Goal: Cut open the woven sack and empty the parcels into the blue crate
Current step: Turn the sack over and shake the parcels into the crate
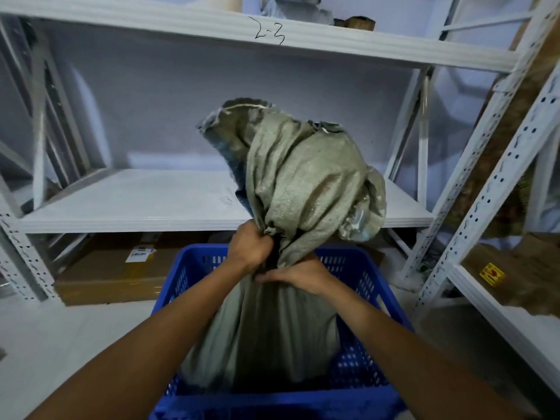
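Left hand (250, 247) and right hand (298, 275) grip close together.

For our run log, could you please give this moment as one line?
left hand grips woven sack; right hand on it; sack upright in blue crate; parcels unseen

rough woven sack (303, 177), plastic crate (357, 368).
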